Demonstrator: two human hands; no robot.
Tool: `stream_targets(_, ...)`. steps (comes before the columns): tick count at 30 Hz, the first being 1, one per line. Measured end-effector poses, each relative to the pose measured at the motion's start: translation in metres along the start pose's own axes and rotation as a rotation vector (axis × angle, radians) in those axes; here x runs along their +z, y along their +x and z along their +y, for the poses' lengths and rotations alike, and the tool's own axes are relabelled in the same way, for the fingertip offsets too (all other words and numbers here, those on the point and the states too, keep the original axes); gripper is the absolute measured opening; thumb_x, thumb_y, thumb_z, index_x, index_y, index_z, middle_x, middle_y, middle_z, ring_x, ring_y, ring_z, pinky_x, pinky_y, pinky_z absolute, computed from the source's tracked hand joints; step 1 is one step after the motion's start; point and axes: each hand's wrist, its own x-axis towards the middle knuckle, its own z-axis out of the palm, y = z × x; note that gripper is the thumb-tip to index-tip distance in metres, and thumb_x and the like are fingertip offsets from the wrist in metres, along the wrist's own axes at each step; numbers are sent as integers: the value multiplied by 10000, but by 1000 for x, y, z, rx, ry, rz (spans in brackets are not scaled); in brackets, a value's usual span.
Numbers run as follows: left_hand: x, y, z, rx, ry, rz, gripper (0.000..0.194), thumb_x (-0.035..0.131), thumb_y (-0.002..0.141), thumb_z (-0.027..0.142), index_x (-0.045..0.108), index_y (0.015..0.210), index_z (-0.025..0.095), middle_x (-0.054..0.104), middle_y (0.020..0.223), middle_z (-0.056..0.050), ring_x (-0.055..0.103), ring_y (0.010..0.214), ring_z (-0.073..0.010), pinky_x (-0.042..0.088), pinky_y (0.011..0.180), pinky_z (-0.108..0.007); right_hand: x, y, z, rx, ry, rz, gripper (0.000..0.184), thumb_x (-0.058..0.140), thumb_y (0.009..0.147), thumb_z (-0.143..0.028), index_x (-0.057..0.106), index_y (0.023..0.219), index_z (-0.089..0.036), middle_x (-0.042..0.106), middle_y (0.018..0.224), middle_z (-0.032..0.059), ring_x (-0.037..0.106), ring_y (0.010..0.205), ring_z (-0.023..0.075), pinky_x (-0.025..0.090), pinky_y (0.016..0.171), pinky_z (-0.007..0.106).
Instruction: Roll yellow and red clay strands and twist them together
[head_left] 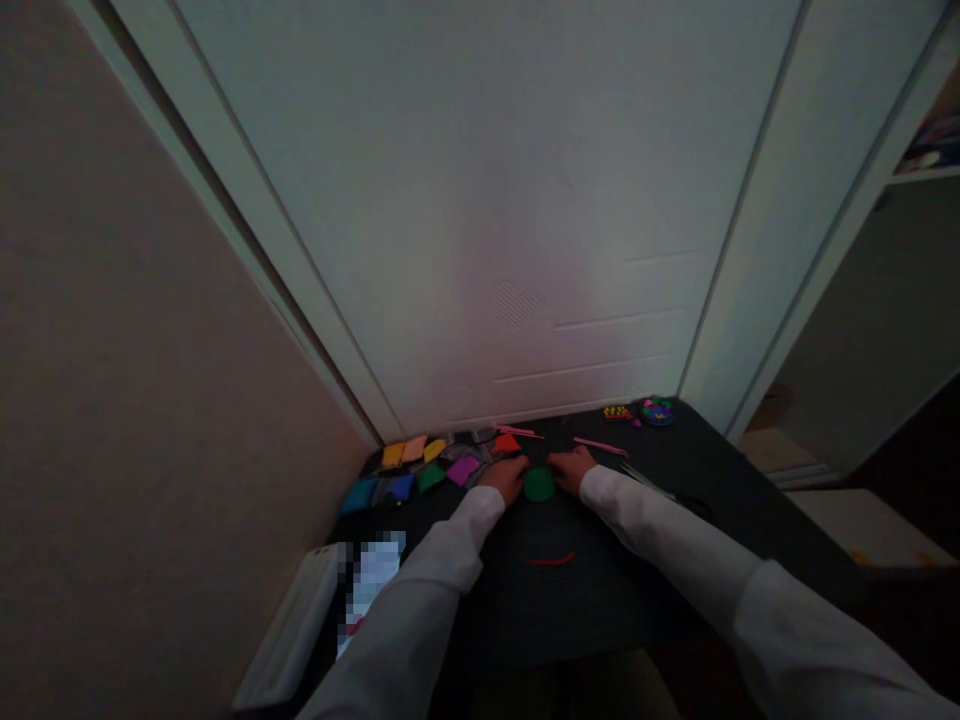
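A flat green piece (538,485), rounded in outline, lies on the dark table between my two hands. My left hand (507,477) rests at its left side, fingers curled inward near its upper edge. On the opposite side, my right hand (571,470) has its fingers curled the same way. Anything pinched in either hand is too small or dark to make out. Closer to me lies a thin, slightly bent red strip (550,561). Just beyond my left hand is a red packet (506,443).
Several coloured packets, one of them purple (463,470), cover the left back. Pink strips (600,446) lie behind. Scissors (667,488) lie by my right forearm. A dish of colourful bits (657,411) stands back right; a white power strip-like object (289,630) is front left.
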Motion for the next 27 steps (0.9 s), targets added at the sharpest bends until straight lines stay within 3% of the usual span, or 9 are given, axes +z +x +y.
stream_targets(9, 0, -3, 6, 4, 31, -10, 197, 401, 744, 149, 496, 908, 202, 573, 929, -56, 518, 909, -167, 379, 787, -270, -5, -7, -12, -46, -65, 4, 217, 406, 757, -209, 519, 941, -185, 604, 931, 98, 542, 871, 210, 291, 805, 369)
stream_targets(16, -3, -9, 3, -19, 15, 23, 296, 419, 757, 213, 448, 1052, 231, 552, 1022, -35, 510, 939, -159, 377, 804, -260, -17, -14, -8, -63, -19, 26, 326, 390, 786, -301, 469, 1087, -205, 578, 1032, 65, 530, 928, 181, 353, 779, 286)
stream_targets(27, -6, -10, 3, 25, 15, 46, 264, 419, 761, 209, 528, 1002, 215, 565, 1024, -36, 489, 976, -160, 357, 858, -272, -22, -17, -12, -90, -42, 23, 284, 420, 770, -252, 530, 1030, -225, 584, 1006, 67, 515, 941, 202, 325, 806, 339)
